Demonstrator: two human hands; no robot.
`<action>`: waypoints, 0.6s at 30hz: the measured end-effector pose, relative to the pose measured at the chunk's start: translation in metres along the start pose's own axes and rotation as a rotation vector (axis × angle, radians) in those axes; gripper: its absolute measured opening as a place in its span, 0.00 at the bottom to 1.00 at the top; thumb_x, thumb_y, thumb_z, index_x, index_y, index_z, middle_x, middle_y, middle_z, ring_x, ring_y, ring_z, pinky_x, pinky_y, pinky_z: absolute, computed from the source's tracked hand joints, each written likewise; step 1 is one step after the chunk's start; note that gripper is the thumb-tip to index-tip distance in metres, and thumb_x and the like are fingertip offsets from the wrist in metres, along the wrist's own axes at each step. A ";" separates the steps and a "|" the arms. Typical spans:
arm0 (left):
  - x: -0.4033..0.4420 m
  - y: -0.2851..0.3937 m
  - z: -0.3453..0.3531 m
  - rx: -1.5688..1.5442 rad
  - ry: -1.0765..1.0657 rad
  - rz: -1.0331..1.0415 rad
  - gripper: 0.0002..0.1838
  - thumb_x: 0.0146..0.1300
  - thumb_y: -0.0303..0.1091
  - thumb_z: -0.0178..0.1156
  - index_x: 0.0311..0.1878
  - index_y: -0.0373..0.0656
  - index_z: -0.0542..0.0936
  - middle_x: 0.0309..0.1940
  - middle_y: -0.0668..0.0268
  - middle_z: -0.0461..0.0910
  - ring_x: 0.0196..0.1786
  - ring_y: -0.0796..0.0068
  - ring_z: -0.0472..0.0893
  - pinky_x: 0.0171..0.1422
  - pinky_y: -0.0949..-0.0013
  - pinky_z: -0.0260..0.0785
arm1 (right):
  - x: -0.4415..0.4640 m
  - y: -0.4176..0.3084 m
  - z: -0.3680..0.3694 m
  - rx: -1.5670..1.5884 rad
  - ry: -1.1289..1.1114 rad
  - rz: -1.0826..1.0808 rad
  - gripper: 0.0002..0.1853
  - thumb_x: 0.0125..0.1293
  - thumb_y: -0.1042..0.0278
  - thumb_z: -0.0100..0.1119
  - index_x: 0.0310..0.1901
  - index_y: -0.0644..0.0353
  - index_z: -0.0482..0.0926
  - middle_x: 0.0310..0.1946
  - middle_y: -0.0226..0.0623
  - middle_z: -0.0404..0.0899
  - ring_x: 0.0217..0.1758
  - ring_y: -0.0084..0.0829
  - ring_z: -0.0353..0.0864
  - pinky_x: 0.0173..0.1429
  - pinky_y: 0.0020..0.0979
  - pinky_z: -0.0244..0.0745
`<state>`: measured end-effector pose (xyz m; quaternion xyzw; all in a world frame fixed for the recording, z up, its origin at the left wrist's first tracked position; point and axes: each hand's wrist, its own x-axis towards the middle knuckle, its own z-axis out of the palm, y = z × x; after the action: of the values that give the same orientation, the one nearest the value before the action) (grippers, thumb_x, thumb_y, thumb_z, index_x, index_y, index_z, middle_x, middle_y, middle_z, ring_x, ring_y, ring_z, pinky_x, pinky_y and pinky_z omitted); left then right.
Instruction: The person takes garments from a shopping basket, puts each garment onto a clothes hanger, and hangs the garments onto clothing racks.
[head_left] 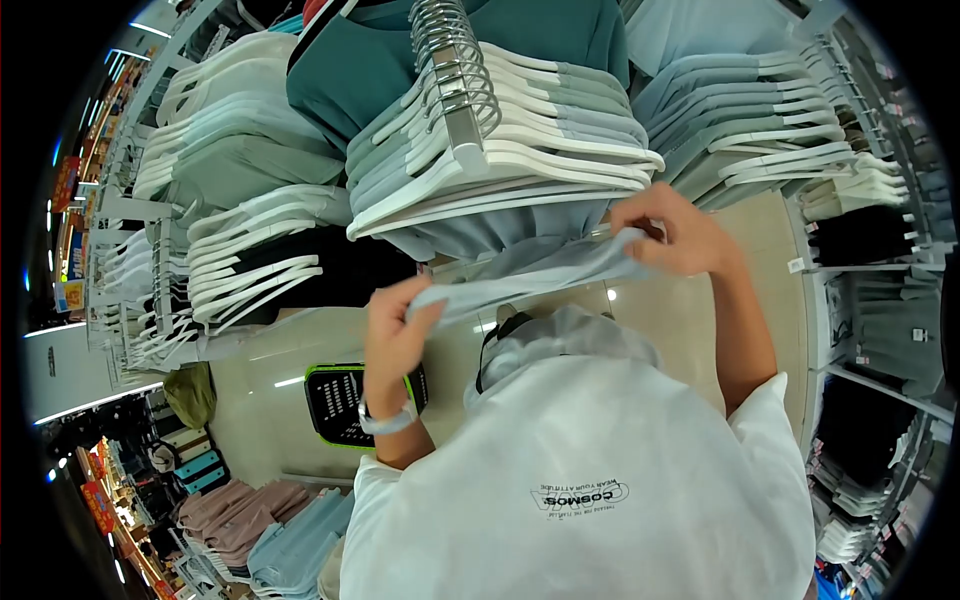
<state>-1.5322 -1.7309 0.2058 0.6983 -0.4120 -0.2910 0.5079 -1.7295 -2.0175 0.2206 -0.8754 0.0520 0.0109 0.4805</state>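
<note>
A light grey-blue garment (530, 285) is stretched sideways between my two hands, in front of my chest. My left hand (395, 325) is closed on its left end, with a pale band on the wrist. The other end is pinched between the thumb and fingers of my right hand (675, 235). Just beyond the garment, a metal rail (462, 125) carries several white hangers (520, 170) with grey and green clothes. Whether the held garment is still joined to a hanger is hard to make out.
A black basket (340, 405) with a green rim stands on the tiled floor at my left. White hangers (265, 265) with black clothes hang left of the middle rail. Further racks (765, 130) line the right. Folded-over pink clothes (235, 515) hang at lower left.
</note>
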 end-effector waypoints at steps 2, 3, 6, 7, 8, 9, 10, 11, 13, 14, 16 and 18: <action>-0.008 0.016 0.021 -0.050 0.044 0.054 0.07 0.56 0.26 0.57 0.25 0.35 0.71 0.17 0.73 0.63 0.24 0.86 0.60 0.26 0.77 0.52 | 0.016 0.022 0.010 0.274 0.280 -0.253 0.07 0.56 0.70 0.57 0.29 0.65 0.73 0.25 0.32 0.72 0.29 0.26 0.68 0.35 0.22 0.61; -0.010 0.018 0.030 -0.056 0.064 0.064 0.05 0.57 0.25 0.57 0.27 0.35 0.73 0.16 0.72 0.64 0.23 0.85 0.60 0.25 0.77 0.53 | 0.025 0.020 0.009 0.129 0.420 -0.189 0.05 0.56 0.72 0.58 0.32 0.64 0.75 0.27 0.32 0.72 0.31 0.26 0.70 0.37 0.23 0.64; -0.011 0.011 0.047 -0.081 0.048 0.038 0.05 0.57 0.25 0.58 0.28 0.35 0.74 0.16 0.71 0.65 0.22 0.85 0.60 0.24 0.76 0.53 | 0.058 0.016 0.020 -0.162 0.743 -0.278 0.07 0.56 0.74 0.60 0.36 0.63 0.76 0.30 0.34 0.73 0.35 0.28 0.73 0.42 0.26 0.68; -0.011 0.005 0.050 -0.078 0.036 0.029 0.05 0.58 0.26 0.58 0.29 0.35 0.75 0.15 0.70 0.65 0.21 0.84 0.60 0.23 0.76 0.53 | 0.064 0.019 0.021 -0.232 0.727 -0.250 0.11 0.55 0.74 0.62 0.41 0.63 0.77 0.33 0.35 0.74 0.38 0.31 0.74 0.46 0.28 0.71; -0.013 0.003 0.052 -0.071 0.038 0.025 0.05 0.58 0.26 0.59 0.29 0.35 0.75 0.15 0.69 0.66 0.21 0.84 0.60 0.23 0.76 0.54 | 0.069 0.019 0.021 -0.253 0.708 -0.250 0.11 0.55 0.74 0.62 0.41 0.62 0.76 0.33 0.35 0.74 0.38 0.31 0.75 0.46 0.28 0.71; -0.015 0.002 0.053 -0.062 0.041 0.022 0.05 0.59 0.26 0.59 0.29 0.35 0.75 0.15 0.69 0.66 0.21 0.84 0.60 0.23 0.76 0.54 | 0.075 0.020 0.020 -0.275 0.689 -0.253 0.11 0.54 0.74 0.62 0.41 0.62 0.76 0.33 0.36 0.74 0.38 0.31 0.75 0.46 0.28 0.71; -0.016 0.000 0.052 -0.053 0.045 0.020 0.05 0.59 0.26 0.59 0.30 0.35 0.76 0.15 0.68 0.66 0.21 0.83 0.60 0.23 0.76 0.54 | 0.081 0.020 0.019 -0.296 0.671 -0.258 0.11 0.54 0.74 0.62 0.41 0.62 0.76 0.33 0.36 0.74 0.38 0.32 0.75 0.46 0.28 0.72; -0.018 0.000 0.050 -0.045 0.048 0.004 0.05 0.59 0.26 0.59 0.30 0.35 0.76 0.15 0.68 0.66 0.21 0.83 0.60 0.24 0.76 0.55 | 0.085 0.021 0.017 -0.288 0.624 -0.252 0.12 0.54 0.74 0.63 0.40 0.62 0.76 0.33 0.36 0.74 0.37 0.32 0.75 0.46 0.28 0.72; -0.022 -0.002 0.046 -0.028 0.054 -0.028 0.05 0.59 0.26 0.59 0.30 0.35 0.76 0.16 0.67 0.67 0.21 0.83 0.61 0.24 0.76 0.55 | 0.088 0.022 0.012 -0.274 0.531 -0.238 0.12 0.53 0.73 0.64 0.40 0.63 0.76 0.33 0.36 0.74 0.37 0.31 0.75 0.46 0.27 0.72; -0.023 -0.003 0.045 -0.028 0.061 -0.036 0.05 0.59 0.26 0.59 0.30 0.35 0.76 0.16 0.67 0.67 0.21 0.83 0.61 0.24 0.77 0.56 | 0.088 0.020 0.011 -0.263 0.508 -0.230 0.12 0.53 0.73 0.64 0.40 0.63 0.75 0.32 0.36 0.74 0.36 0.30 0.75 0.46 0.27 0.72; -0.026 -0.004 0.043 -0.031 0.075 -0.052 0.05 0.59 0.27 0.59 0.31 0.35 0.76 0.17 0.67 0.68 0.21 0.83 0.61 0.24 0.77 0.56 | 0.087 0.016 0.009 -0.244 0.461 -0.210 0.12 0.53 0.73 0.64 0.39 0.63 0.75 0.32 0.36 0.74 0.34 0.28 0.74 0.45 0.26 0.71; -0.027 -0.005 0.045 -0.046 0.108 -0.045 0.05 0.59 0.27 0.59 0.31 0.35 0.76 0.17 0.67 0.69 0.21 0.84 0.62 0.25 0.77 0.56 | 0.088 0.020 0.010 -0.109 0.467 -0.195 0.12 0.54 0.72 0.64 0.39 0.64 0.75 0.30 0.36 0.74 0.32 0.24 0.72 0.42 0.25 0.71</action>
<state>-1.5813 -1.7273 0.1872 0.7103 -0.3615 -0.2733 0.5387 -1.6436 -2.0264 0.1926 -0.8796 0.0761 -0.2351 0.4065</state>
